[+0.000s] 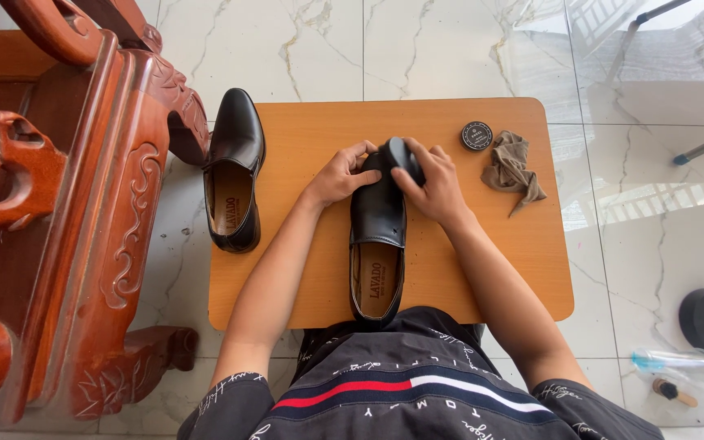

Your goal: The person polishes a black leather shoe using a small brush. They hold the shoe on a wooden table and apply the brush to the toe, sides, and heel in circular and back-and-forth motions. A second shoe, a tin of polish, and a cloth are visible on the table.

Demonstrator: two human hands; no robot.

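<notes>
**Both hands on the shoe's toe**

From my remote seat, largest first: the carved reddish wooden chair [83, 204] fills the left; the low orange-brown wooden table [515, 269] sits on the white marble floor [662, 244]; a second black leather loafer [234, 171] rests at the table's left edge, well apart from my hands.

The black leather slip-on shoe [378, 236] lies mid-table, heel toward me, toe away; I judge it light, stiff at the sole, soft and slick on the upper, best held at the toe sides. My left hand [337, 175] cups the toe's left flank, fingers curled against it; my right hand [433, 189] presses a dark rounded applicator [405, 156] onto the toe cap, fingers closed over it.

Right of that: a crumpled brown cloth [512, 169]; touching it, a small round black tin [476, 135].
</notes>
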